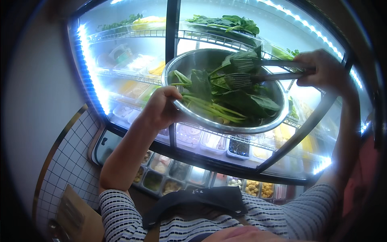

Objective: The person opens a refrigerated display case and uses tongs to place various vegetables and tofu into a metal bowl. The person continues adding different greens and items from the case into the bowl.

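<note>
My left hand (163,105) grips the near left rim of a round metal bowl (250,130), thumb over the edge, holding it up tilted in front of a lit display fridge. Inside lie large dark green leaves (238,101) and paler green stems (215,109). In my right hand (322,72), closed round the handles, is a pair of tongs (278,76). Their slotted ends reach over the bowl's right side, with leafy greens at and between them. Whether the ends pinch a leaf firmly is hard to see. The bowl's bottom is hidden by the leaves.
Behind the bowl, wire fridge shelves (217,38) carry more leafy greens (229,24) and boxed food. A dark door frame (172,24) stands near the middle. Below, a counter holds several metal pans (153,180) of ingredients. A tiled wall (66,149) lies at left.
</note>
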`<state>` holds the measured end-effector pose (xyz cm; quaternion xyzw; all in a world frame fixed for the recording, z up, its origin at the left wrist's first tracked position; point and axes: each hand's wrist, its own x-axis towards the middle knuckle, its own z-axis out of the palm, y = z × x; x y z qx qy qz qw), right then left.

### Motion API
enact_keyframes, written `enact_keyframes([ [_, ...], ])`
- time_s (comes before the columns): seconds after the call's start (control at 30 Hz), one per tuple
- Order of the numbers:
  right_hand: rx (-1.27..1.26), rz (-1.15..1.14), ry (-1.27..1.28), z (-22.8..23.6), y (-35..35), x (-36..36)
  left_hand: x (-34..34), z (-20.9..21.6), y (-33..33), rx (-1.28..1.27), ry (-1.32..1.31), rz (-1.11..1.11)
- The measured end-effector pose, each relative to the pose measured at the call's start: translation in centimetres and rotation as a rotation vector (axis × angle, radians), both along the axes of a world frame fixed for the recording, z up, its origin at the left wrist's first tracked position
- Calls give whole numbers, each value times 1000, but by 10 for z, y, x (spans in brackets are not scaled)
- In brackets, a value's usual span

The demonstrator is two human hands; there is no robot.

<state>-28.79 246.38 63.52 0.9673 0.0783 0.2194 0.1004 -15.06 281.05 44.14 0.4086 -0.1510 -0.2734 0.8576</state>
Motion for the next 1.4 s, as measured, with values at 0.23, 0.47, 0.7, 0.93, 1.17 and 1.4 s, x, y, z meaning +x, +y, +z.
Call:
enact_keyframes([
  [0.23, -99, -50, -424, 60, -35, 92, -10, 2, 7, 17, 5, 17],
  [0.47, -354, 27, -461, 71, -64, 157, -9, -10, 14, -30, -7, -10],
  [0.7, -279, -35, -391, 97, -39, 78, -15, -8, 12, -17, -17, 30],
  [0.93, -152, 79, 211, 60, 34, 35, -23, -14, 9, 5, 20, 57],
  [1.17, -38, -29, -462, 62, 21, 80, -21, -25, 9, -40, 12, 45],
  [1.4, -195, -291, -464, 76, -58, 249, -26, -26, 7, 35, 27, 132],
])
